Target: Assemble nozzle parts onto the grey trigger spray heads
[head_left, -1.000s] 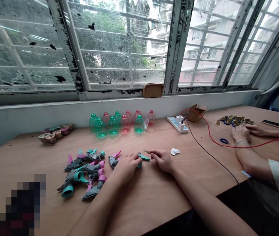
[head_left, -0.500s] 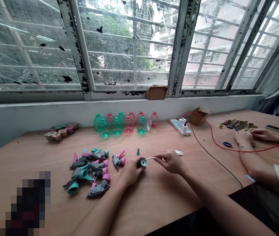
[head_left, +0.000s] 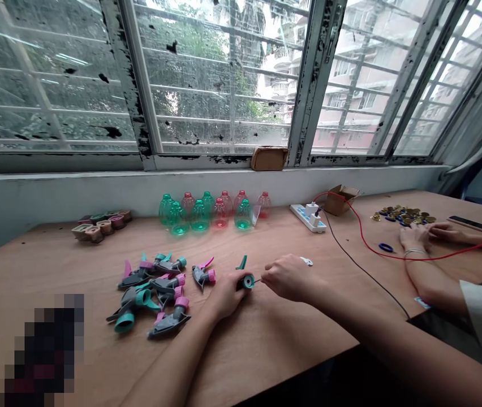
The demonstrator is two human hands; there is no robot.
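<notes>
My left hand (head_left: 227,295) is closed around a spray trigger head (head_left: 248,281), whose green collar faces right and whose green lever points up. My right hand (head_left: 285,277) is pinched just right of the collar. A short bit of a thin tube (head_left: 258,281) shows between its fingertips and the collar; most of it is hidden, and I cannot tell whether its end is inside. Left of my hands lies a pile of grey trigger heads (head_left: 167,291) with pink and green collars. A single pink-collared trigger head (head_left: 202,275) lies nearer my left hand.
Green and red clear bottles (head_left: 199,217) stand along the wall. A power strip (head_left: 308,217) with plugs, red and black cables and a cardboard box (head_left: 340,200) are at right. Another person's hands (head_left: 414,237) rest by gold-coloured pieces (head_left: 408,215). A white piece (head_left: 306,261) lies behind my right hand.
My right hand has turned and moved slightly left and closer to the collar. Less of the thin tube shows now. The green lever leans further right. The view has shifted slightly.
</notes>
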